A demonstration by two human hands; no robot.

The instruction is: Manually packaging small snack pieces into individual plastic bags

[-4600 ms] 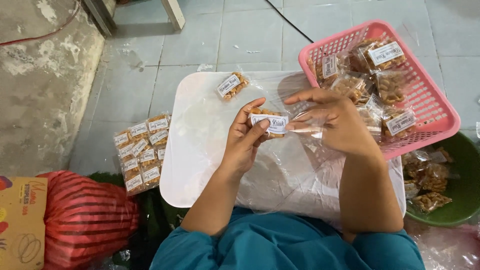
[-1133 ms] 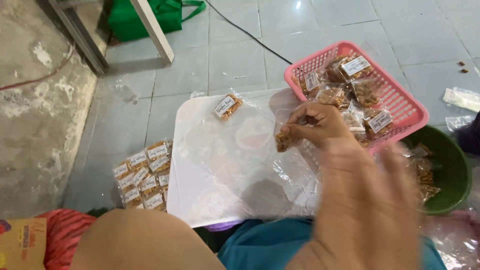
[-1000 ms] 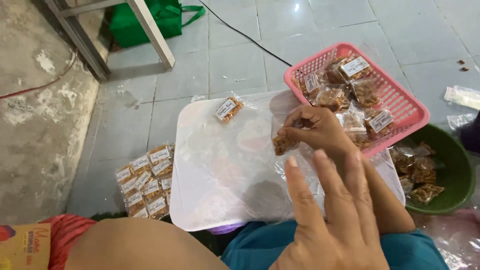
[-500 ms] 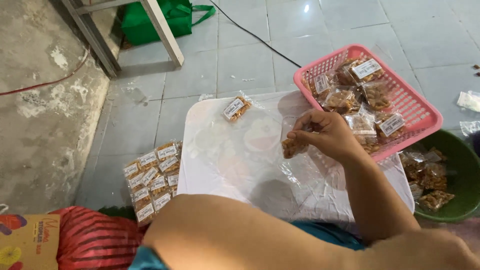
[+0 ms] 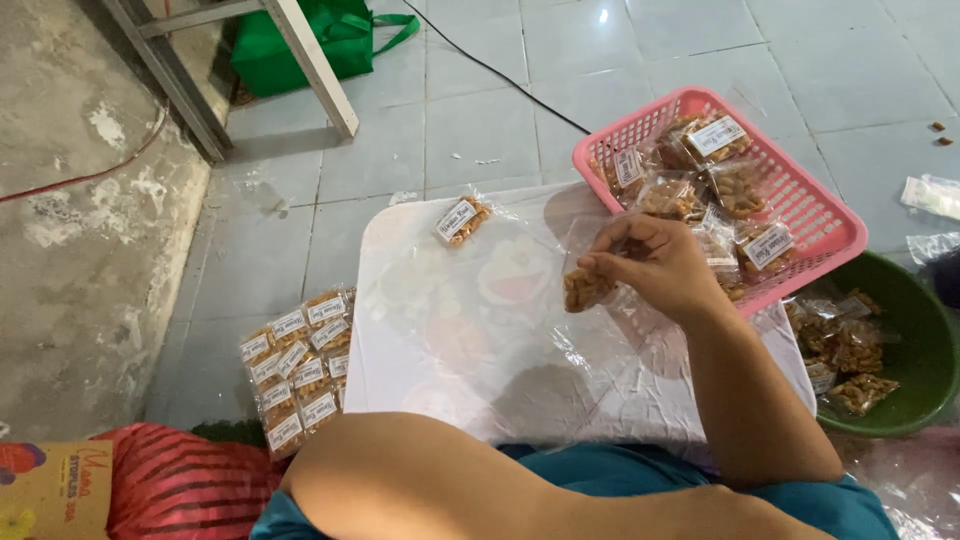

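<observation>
My right hand [image 5: 655, 265] is shut on a small clear packet of brown snacks [image 5: 587, 287], held just above the white low table [image 5: 420, 330] that is covered with crinkled clear plastic. A labelled snack packet [image 5: 461, 220] lies alone near the table's far edge. Just behind my right hand, a pink basket [image 5: 815, 205] holds several more labelled packets. My left forearm [image 5: 450, 485] lies across the bottom of the view; its hand is out of the frame.
Several labelled packets [image 5: 298, 362] lie on the tiled floor left of the table. A green basin [image 5: 910, 340] with more packets sits at the right. A green bag [image 5: 320, 45] and a metal frame leg [image 5: 315, 75] stand at the back, with a red striped sack [image 5: 180, 480] near left.
My left hand, raised in front of the camera a second ago, has gone out of view, leaving only the forearm. My right hand still holds the packet over the table.
</observation>
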